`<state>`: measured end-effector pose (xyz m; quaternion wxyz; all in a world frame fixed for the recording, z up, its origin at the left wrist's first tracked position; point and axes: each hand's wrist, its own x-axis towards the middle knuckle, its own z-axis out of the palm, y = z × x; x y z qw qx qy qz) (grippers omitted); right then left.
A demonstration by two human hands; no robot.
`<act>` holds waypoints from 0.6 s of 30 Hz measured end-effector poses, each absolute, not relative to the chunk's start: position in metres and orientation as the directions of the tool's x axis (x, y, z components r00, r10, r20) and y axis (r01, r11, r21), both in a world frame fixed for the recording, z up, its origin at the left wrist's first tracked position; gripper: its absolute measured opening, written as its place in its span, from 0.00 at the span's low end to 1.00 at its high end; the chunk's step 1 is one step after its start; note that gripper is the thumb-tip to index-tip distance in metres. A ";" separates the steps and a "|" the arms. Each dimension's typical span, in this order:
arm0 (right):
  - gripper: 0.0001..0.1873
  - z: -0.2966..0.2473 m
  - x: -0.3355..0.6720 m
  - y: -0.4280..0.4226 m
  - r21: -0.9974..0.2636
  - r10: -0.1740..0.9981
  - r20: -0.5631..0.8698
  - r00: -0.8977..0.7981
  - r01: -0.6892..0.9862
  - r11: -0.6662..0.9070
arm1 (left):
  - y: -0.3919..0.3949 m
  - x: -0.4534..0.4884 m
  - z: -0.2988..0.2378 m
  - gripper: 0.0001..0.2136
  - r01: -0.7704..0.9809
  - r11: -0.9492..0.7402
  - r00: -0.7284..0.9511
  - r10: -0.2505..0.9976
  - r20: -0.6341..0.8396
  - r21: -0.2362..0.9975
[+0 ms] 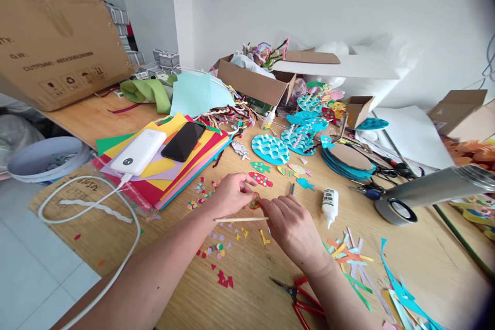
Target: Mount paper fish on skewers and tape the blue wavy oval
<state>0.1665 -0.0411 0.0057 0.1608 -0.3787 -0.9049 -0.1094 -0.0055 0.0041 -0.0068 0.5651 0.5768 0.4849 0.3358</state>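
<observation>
My left hand (234, 195) pinches a small orange paper fish (254, 201) with coloured spots. My right hand (290, 227) touches the fish's right side with thumb and forefinger. A thin pale wooden stick (242, 219) pokes out leftward from under my right hand's curled fingers. Just beyond lie a red spotted paper fish (261, 180), a green paper fish (260, 167), a striped paper fish (286, 171) and a blue paper fish (305, 183). A white glue bottle (330, 206) lies to the right. Red-handled scissors (299, 296) rest near my right forearm.
Coloured paper sheets (185, 165) carry a power bank (139, 152) and a phone (183, 142). A white cable (133, 247) loops over my left forearm. Paper strips (351, 252), red scraps (224, 278), wavy blue discs (269, 149) and a steel flask (436, 188) lie around.
</observation>
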 end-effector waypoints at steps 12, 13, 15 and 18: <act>0.07 0.002 0.165 -0.041 0.095 0.611 0.441 -0.658 0.711 0.697 | -0.002 -0.004 0.005 0.10 0.107 0.234 0.292 0.922 -0.255 0.966; 0.07 0.002 0.165 -0.041 0.092 0.609 0.448 -0.654 0.712 0.697 | -0.002 -0.003 0.007 0.10 0.106 0.245 0.288 0.920 -0.265 0.964; 0.07 0.002 0.164 -0.041 0.082 0.607 0.458 -0.650 0.710 0.699 | -0.003 -0.003 0.010 0.10 0.108 0.255 0.284 0.918 -0.276 0.961; 0.06 0.002 0.164 -0.041 0.065 0.603 0.467 -0.646 0.706 0.706 | -0.003 -0.003 0.012 0.10 0.108 0.264 0.282 0.916 -0.285 0.958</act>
